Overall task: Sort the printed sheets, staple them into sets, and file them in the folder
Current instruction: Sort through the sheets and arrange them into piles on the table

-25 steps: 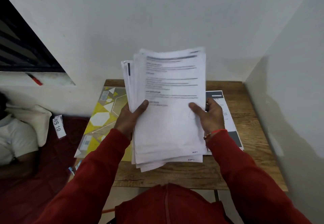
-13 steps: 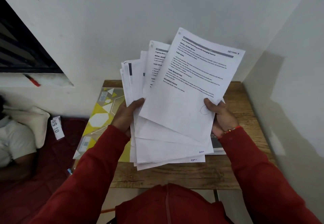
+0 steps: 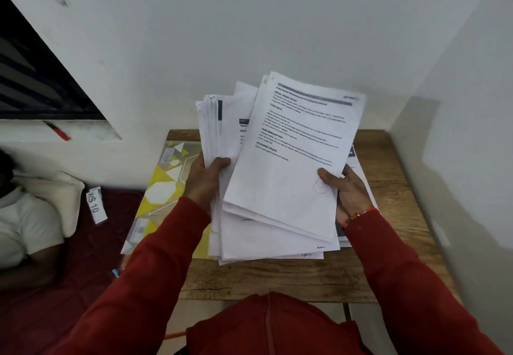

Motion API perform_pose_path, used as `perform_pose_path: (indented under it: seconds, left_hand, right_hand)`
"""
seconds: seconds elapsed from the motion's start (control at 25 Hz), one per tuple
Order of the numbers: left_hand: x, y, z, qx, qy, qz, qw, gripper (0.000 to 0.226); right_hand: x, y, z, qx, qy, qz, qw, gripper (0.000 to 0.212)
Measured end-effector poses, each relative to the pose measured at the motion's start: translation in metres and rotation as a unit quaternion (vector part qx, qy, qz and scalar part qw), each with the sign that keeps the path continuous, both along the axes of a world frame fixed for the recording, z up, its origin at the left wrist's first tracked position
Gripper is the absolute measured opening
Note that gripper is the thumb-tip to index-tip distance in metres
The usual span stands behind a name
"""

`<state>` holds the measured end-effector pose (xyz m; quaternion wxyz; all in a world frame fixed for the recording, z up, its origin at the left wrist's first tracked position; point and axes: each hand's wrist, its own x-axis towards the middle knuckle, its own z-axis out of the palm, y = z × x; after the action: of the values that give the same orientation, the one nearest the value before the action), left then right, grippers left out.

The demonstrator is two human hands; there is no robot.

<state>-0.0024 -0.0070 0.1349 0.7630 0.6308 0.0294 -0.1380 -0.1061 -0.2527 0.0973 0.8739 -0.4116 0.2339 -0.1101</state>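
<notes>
Wood table [image 3: 319, 277] w/ folder [image 3: 163, 188], printed sheets [image 3: 358, 165] on top.

Both hands [image 3: 206, 181] [image 3: 345, 188] raised, thumbs on top, fingers seemingly curled beneath

Single head view, forward-down, close over wooden table [image 3: 319, 279]; edges seemingly warped.

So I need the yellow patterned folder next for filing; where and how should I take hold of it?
Grip the yellow patterned folder by its left edge, coming from the left. It lies flat on the wooden table, that edge seems to overhang the table, and the held sheets hide its right part.
</notes>
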Motion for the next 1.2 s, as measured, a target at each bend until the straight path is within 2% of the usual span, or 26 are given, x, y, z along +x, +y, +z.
perform_pose_path:
  seconds: [0.16,0.2,0.32,0.48,0.6,0.72,0.8,1.0,1.12,1.2]
  left_hand:
    - [-0.001,0.004,-0.001,0.007,-0.030,-0.019,0.999,0.051]
    - [-0.001,0.004,0.000,0.009,-0.029,-0.015,0.999,0.052]
    - [-0.002,0.002,0.005,-0.016,-0.034,0.012,0.999,0.028]
    - [-0.008,0.001,0.010,-0.045,-0.032,-0.017,0.998,0.017]
    - [-0.005,0.001,0.009,-0.022,-0.034,-0.012,0.999,0.018]
    - [-0.008,-0.002,0.013,-0.088,0.005,-0.027,0.996,0.023]
    - [-0.010,-0.003,0.016,-0.105,0.015,-0.029,0.994,0.017]
    - [-0.010,-0.002,0.018,-0.084,0.002,-0.015,0.996,0.027]
    - [-0.008,-0.001,0.016,-0.075,0.004,-0.018,0.997,0.023]
    - [-0.007,0.001,0.014,-0.028,-0.027,-0.044,0.998,0.026]
  right_hand:
    - [0.000,0.004,0.000,0.020,0.004,0.014,1.000,0.040]
    - [0.001,0.003,-0.001,0.024,0.000,0.007,1.000,0.039]
    - [0.004,-0.003,-0.003,0.038,-0.025,-0.030,0.999,0.039]
    - [0.003,-0.003,0.003,0.030,-0.023,-0.018,0.999,0.038]
    - [0.002,0.007,0.006,0.004,-0.001,-0.022,1.000,0.039]
    - [0.004,0.012,0.002,0.021,-0.013,-0.080,0.997,0.039]
    - [0.006,0.011,-0.003,0.056,-0.023,-0.094,0.994,0.042]
    - [0.005,0.010,-0.017,0.089,-0.025,-0.070,0.993,0.048]
    - [0.002,0.009,-0.018,0.079,-0.038,-0.061,0.994,0.047]
    - [0.003,0.009,-0.016,0.072,-0.031,-0.061,0.995,0.047]
